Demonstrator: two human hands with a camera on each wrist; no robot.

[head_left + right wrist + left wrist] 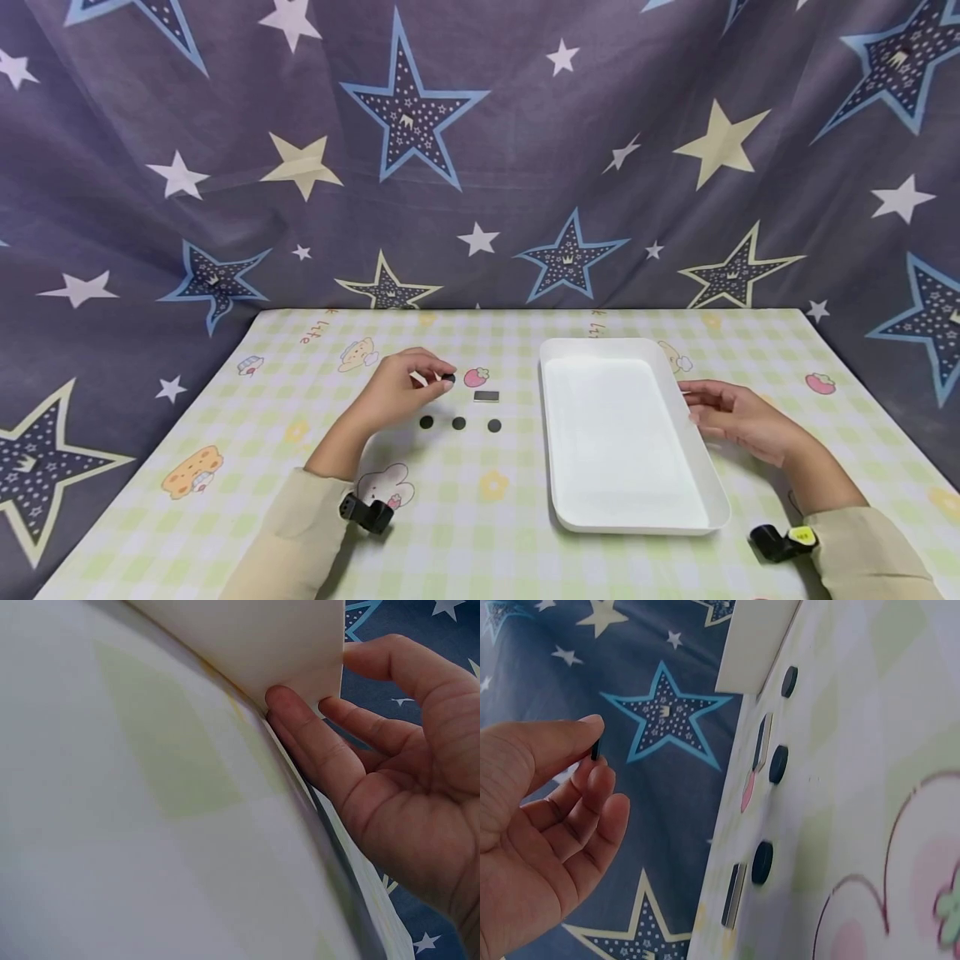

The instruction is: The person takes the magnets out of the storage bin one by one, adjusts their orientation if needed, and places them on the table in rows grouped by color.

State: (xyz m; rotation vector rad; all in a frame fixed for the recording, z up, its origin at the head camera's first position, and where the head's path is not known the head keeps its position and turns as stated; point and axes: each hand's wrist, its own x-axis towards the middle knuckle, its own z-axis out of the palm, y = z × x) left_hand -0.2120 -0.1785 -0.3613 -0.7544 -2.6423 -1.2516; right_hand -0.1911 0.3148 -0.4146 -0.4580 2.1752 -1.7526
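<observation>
Between thumb and fingertip, my left hand (405, 385) pinches a small black disc (595, 749), held above the table and seen nearly edge-on in the left wrist view. Three similar black discs (459, 423) lie in a row on the cloth below that hand. Just behind them is a small rectangular silver-edged piece with a dark top (486, 397); a second such piece (734, 895) shows in the left wrist view. My right hand (738, 419) rests with extended fingers against the outer right wall of a white rectangular tray (247, 645). Nothing lies in the tray.
A checked cloth (450, 550) with printed cartoon figures covers the table. Behind it hangs a dark curtain (480, 200) with a star pattern. Black wrist cameras (366, 512) sit on both sleeves. The tray stands to the right of the discs.
</observation>
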